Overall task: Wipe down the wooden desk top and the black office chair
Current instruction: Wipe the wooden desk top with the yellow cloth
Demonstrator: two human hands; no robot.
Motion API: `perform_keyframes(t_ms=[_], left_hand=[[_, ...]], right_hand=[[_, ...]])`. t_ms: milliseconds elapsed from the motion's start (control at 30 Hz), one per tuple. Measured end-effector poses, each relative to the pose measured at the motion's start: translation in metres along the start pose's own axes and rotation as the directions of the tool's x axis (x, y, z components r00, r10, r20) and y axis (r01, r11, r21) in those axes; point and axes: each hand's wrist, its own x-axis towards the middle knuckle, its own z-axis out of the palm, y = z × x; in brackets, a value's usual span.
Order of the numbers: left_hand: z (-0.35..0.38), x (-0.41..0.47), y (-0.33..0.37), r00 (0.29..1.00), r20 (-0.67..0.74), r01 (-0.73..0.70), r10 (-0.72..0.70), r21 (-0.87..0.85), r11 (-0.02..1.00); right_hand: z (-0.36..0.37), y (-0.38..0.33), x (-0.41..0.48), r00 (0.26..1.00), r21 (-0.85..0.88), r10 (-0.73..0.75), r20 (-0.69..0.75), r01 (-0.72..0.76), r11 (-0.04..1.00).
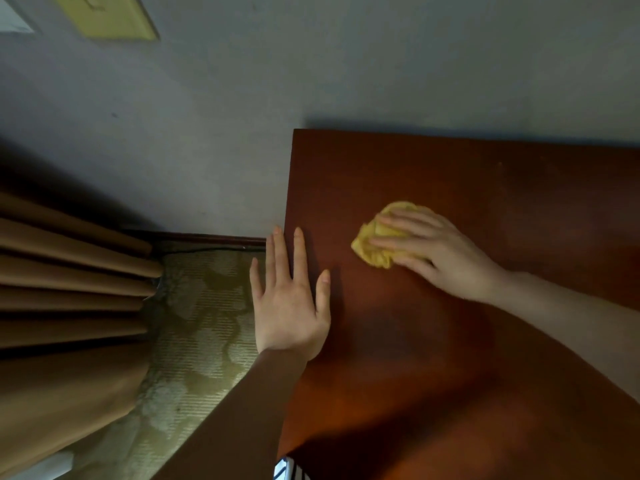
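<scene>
On the desk top (485,188), toward its left end, the fingers (405,225) of the right hand (436,251) lie spread and nearly straight across a bunched yellow cloth (372,247), pressing it onto the wood rather than curling round it. The thumb runs along the side of the cloth nearer the desk top's front. The cloth pokes out beyond the fingertips toward the desk top's left edge, and the palm covers the rest of it. Behind the hand, the bare forearm crosses the desk top toward its right front.

At the desk top's left edge, the fingers (299,251) of the left hand (289,306) are straight and fanned apart, holding nothing. The thumb and index finger lie over the wood, while the other fingers reach past the edge. Whether the palm touches the surface or hovers just above it cannot be told. Its forearm comes in from the desk top's front left corner, in shadow.

The reddish-brown wood shows a dull sheen near its front. Its far edge meets a grey wall (242,116). Left of the desk top, a patterned green carpet (201,323) runs to a dark baseboard (214,239), with a thin black cable (207,250) just in front of it. Farther left hangs a pleated brown curtain (62,289). High on the wall, well left of the desk top, sits a pale yellow panel (107,15).
</scene>
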Motion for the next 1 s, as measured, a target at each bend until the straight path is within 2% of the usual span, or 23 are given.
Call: perform_keyframes(t_ms=[200, 333, 433, 533, 667, 867, 1000], left_hand=[[-0.001, 0.000, 0.001, 1.000, -0.002, -0.004, 0.004, -0.009, 1.000], [-0.002, -0.001, 0.002, 1.000, -0.006, 0.006, -0.006, -0.003, 1.000], [-0.001, -0.001, 0.002, 1.000, -0.017, 0.012, -0.012, 0.003, 1.000], [0.000, 0.000, 0.002, 1.000, -0.024, 0.008, -0.008, 0.004, 1.000], [0.001, 0.001, 0.000, 0.999, -0.039, 0.027, -0.027, -0.009, 1.000], [0.001, 0.002, 0.001, 0.997, -0.060, 0.040, -0.040, 0.009, 0.999], [0.001, 0.000, 0.001, 0.998, -0.061, 0.024, -0.024, -0.001, 1.000]], right_hand=[[-0.003, 0.008, 0.091, 0.961, 0.004, 0.261, -0.095, -0.261, 0.965], [0.009, -0.005, 0.140, 0.862, -0.033, 0.468, -0.194, -0.482, 0.875], [0.019, -0.020, 0.166, 0.827, -0.062, 0.530, -0.187, -0.548, 0.834], [0.022, -0.029, 0.173, 0.874, -0.089, 0.466, -0.138, -0.479, 0.873], [0.025, -0.041, 0.148, 0.963, -0.150, 0.262, -0.062, -0.269, 0.951], [0.029, -0.060, 0.081, 0.990, -0.151, 0.138, -0.010, -0.138, 0.979], [0.033, -0.071, 0.022, 0.992, -0.104, 0.124, -0.026, -0.126, 0.987]])
